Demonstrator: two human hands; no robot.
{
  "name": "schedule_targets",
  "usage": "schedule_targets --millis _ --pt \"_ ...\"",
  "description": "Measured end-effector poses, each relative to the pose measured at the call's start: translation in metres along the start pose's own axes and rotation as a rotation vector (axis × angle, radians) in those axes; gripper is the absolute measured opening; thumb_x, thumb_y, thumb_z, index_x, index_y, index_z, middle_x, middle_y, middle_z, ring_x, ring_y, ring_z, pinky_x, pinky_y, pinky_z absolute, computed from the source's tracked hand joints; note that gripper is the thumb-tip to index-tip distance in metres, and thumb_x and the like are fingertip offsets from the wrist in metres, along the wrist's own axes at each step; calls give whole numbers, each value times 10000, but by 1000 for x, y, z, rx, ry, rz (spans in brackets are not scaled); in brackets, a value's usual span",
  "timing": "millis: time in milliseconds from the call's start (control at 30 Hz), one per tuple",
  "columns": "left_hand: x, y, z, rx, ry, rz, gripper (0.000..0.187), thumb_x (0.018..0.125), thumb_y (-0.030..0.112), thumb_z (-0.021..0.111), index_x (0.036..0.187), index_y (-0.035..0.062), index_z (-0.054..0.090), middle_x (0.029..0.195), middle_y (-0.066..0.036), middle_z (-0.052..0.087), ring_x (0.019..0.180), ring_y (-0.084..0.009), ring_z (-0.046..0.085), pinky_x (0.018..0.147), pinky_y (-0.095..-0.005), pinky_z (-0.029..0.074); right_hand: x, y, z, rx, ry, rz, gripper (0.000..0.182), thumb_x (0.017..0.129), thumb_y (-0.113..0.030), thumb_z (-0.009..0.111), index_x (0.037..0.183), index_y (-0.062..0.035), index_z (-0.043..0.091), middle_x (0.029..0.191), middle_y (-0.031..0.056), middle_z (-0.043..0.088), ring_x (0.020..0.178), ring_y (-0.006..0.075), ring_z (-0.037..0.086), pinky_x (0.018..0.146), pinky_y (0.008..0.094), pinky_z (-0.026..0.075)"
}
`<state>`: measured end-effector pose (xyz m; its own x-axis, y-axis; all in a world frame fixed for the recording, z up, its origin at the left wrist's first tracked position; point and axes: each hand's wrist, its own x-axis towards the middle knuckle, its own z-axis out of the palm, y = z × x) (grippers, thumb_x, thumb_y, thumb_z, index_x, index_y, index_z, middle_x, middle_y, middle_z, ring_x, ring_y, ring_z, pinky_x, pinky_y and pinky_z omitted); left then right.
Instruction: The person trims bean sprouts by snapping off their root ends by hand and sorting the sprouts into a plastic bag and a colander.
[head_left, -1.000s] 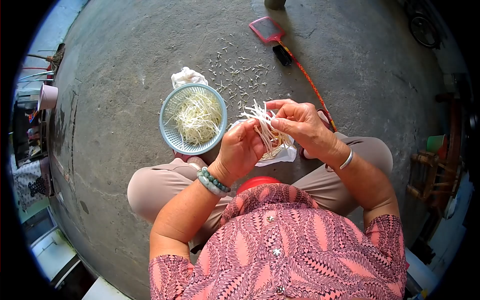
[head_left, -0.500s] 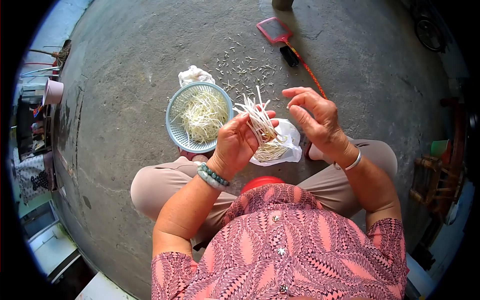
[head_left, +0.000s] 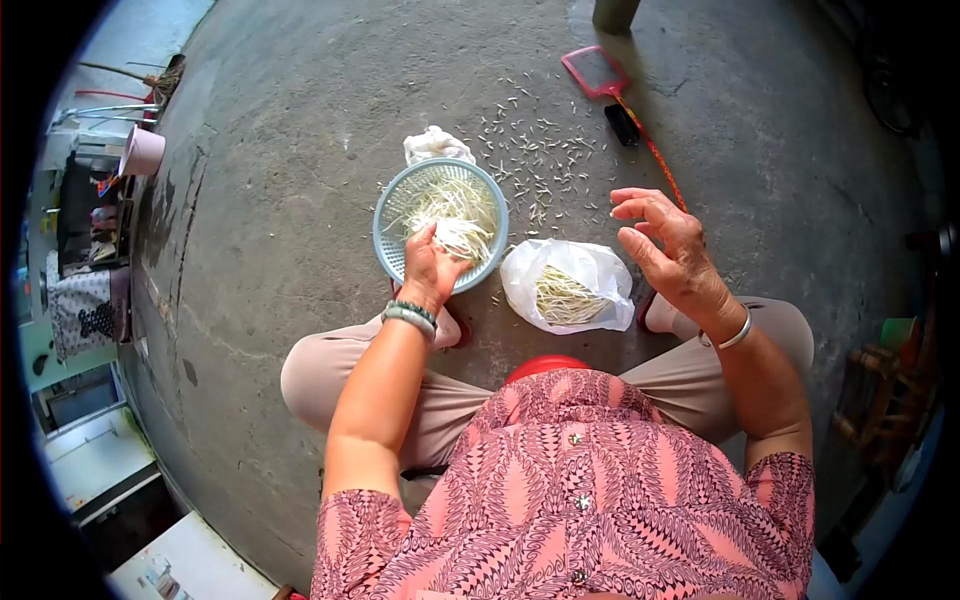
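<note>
My left hand (head_left: pixel 432 272) reaches over the near rim of a light blue plastic basket (head_left: pixel 383 240), fingers closed round a bunch of white bean sprouts (head_left: pixel 462 238). The bunch rests against the loose sprouts (head_left: pixel 470 200) that fill the basket, and my fingertips are partly hidden in it. To the right, my right hand (head_left: pixel 668 245) hovers with its fingers apart, holding nothing. Between the hands an opened white plastic bag (head_left: pixel 522 268) lies on the floor, with more bean sprouts (head_left: pixel 568 297) inside.
Small trimmed bits (head_left: pixel 540 165) are scattered over the concrete floor beyond the bag. A pink fly swatter (head_left: pixel 595 72) lies farther off, a black object (head_left: pixel 622 125) beside it. A crumpled white bag (head_left: pixel 437 145) sits behind the basket. Far left stands a pink bucket (head_left: pixel 143 152).
My left hand has moved left and forward with its bunch of bean sprouts, from above the plastic bag into the basket. My right hand stays raised and open.
</note>
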<state>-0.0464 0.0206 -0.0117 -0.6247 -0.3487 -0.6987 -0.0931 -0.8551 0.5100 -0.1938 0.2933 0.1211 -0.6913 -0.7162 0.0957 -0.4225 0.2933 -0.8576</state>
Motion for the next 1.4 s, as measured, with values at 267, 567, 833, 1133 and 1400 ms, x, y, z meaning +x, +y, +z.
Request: schedule_targets --millis 267,567,833,1133,1400 --pt "27 -81 -79 277 847 68 479 794 133 531 1263 61 469 1300 -141 495 1191 -370 490 937 -601 365 3 0 -1 -32 -23 15 203 824 -116 630 1009 -36 602 1218 138 574 1001 254 612 783 334 498" --pt "87 -56 -92 -266 610 195 458 851 140 495 1279 44 365 1303 -156 450 1181 -343 466 832 -576 406 9 6 3 -25 -45 48 213 819 -115 633 1012 -30 600 1200 141 576 996 253 614 763 333 516" --pt "102 -101 -86 597 599 316 211 690 126 621 819 -35 574 758 -82 593 668 -154 491 627 -333 450 17 15 -14 62 90 138 266 851 -59 608 1112 -10 604 962 97 647 816 150 631 667 250 516" --pt "13 -184 -7 1645 -125 119 536 672 160 646 1157 -22 511 1167 -327 498 1041 -443 567 922 -474 463 -97 120 -213 259 565 362 348 955 -308 522 1210 -76 566 1009 29 634 840 95 595 709 227 486" --pt "-36 -151 -2 1502 108 257 260 702 137 608 879 -38 682 946 -288 643 907 -369 660 796 -421 533 -225 331 -65 226 192 1056 301 929 -281 552 1151 -79 568 973 44 637 824 128 601 693 253 495"
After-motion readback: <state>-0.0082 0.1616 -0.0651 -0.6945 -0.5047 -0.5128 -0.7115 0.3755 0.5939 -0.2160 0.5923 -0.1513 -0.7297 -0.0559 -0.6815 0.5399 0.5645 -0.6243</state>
